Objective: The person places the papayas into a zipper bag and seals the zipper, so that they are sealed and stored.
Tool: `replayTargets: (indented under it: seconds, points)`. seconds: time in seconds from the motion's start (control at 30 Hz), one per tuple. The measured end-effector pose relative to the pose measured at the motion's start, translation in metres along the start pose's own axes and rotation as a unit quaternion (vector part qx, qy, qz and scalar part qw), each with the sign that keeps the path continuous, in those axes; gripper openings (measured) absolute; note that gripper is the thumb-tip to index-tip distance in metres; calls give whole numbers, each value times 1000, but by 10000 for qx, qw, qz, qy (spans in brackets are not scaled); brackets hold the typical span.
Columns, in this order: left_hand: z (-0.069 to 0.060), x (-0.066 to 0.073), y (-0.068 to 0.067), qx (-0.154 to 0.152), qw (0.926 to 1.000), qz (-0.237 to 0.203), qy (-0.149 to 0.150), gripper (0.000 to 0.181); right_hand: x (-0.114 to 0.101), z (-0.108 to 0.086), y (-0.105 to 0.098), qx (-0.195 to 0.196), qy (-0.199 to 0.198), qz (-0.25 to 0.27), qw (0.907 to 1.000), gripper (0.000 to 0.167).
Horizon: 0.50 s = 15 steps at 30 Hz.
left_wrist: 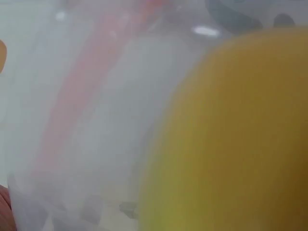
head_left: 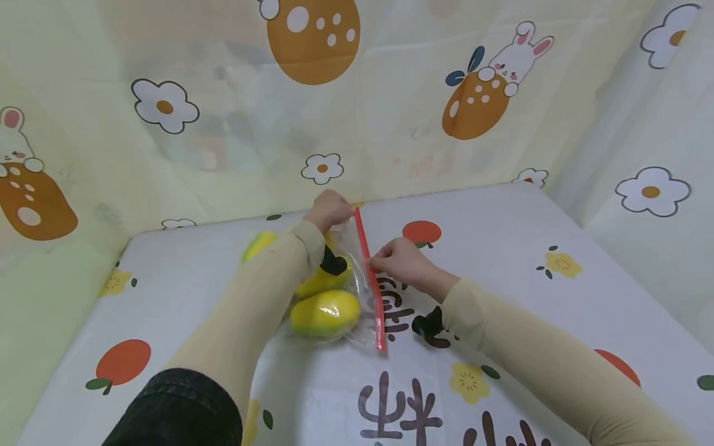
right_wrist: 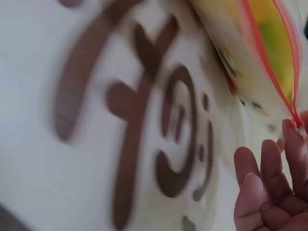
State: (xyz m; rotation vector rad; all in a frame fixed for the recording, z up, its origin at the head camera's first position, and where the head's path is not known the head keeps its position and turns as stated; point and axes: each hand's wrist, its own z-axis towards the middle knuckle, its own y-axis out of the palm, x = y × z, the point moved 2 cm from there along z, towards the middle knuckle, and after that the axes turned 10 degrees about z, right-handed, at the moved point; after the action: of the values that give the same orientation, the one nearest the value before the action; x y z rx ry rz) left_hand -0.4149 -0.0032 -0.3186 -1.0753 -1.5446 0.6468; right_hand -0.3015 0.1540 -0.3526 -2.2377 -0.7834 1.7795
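A clear zip bag (head_left: 365,310) with a red zip strip (head_left: 380,322) lies on the table, holding several yellow-green mangoes (head_left: 325,314). At the far end of the strip, my left hand (head_left: 330,209) grips the bag's corner, its fingertips partly hidden. Farther down the same edge, my right hand (head_left: 408,266) pinches the red strip between thumb and finger. From the right wrist, the two red lines (right_wrist: 262,53) stand apart above and meet at the fingertips of that hand (right_wrist: 274,192). Close up and blurred, one mango (left_wrist: 240,134) fills much of the left wrist view.
A white tablecloth (head_left: 312,396) printed with fruit, flowers and brown lettering covers the table. Behind it hangs a patterned curtain (head_left: 240,148). Black wrist cameras (head_left: 428,325) sit at both cuffs.
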Motion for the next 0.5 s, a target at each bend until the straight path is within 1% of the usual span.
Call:
replayTargets:
  seconds: [0.13, 0.27, 0.33, 0.5]
  points:
    - [-2, -4, -4, 75, 10000, 19, -17, 38, 5, -18, 7, -67, -4, -32, 10000, 26]
    - [-2, -6, -6, 28, 9999, -30, -104, 41, 11, -36, 11, -225, -36, 1, 9997, 26]
    - [-3, -6, -6, -25, 9999, -73, -146, 42, 14, -45, 11, -298, -83, 20, 9995, 26]
    - [-3, -3, -4, -30, 9999, -110, -91, 45, 18, -60, 10, -373, -118, 109, 9992, 25]
